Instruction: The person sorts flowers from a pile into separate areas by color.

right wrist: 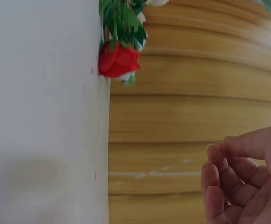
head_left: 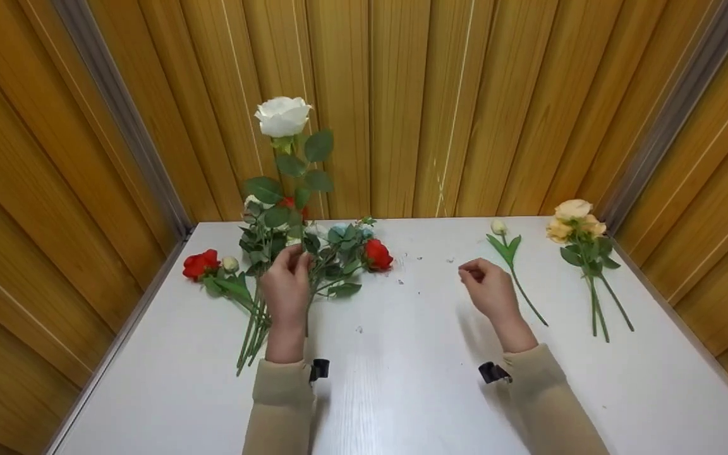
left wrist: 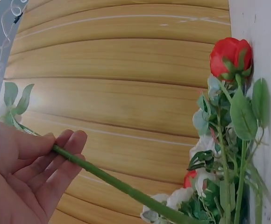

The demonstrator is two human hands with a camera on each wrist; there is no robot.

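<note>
Upright in my left hand (head_left: 286, 291) is a white rose (head_left: 283, 117), its bloom high above the table and its leaves below the bloom. In the left wrist view the thumb and fingers pinch its green stem (left wrist: 114, 182). My right hand (head_left: 491, 296) hovers over the table with loosely curled fingers and holds nothing. A white tulip (head_left: 498, 227) with green leaves lies just beyond and to the right of that hand. Behind and around the left hand lies a pile of flowers, with a red rose (head_left: 378, 254) at its right end.
On the left lie another red flower (head_left: 201, 265) and a pale bud (head_left: 230, 263) with green stems. Peach roses (head_left: 574, 221) rest at the far right of the white table (head_left: 389, 385). Wood-patterned panels (head_left: 395, 107) enclose the back and sides. Small scraps dot the tabletop.
</note>
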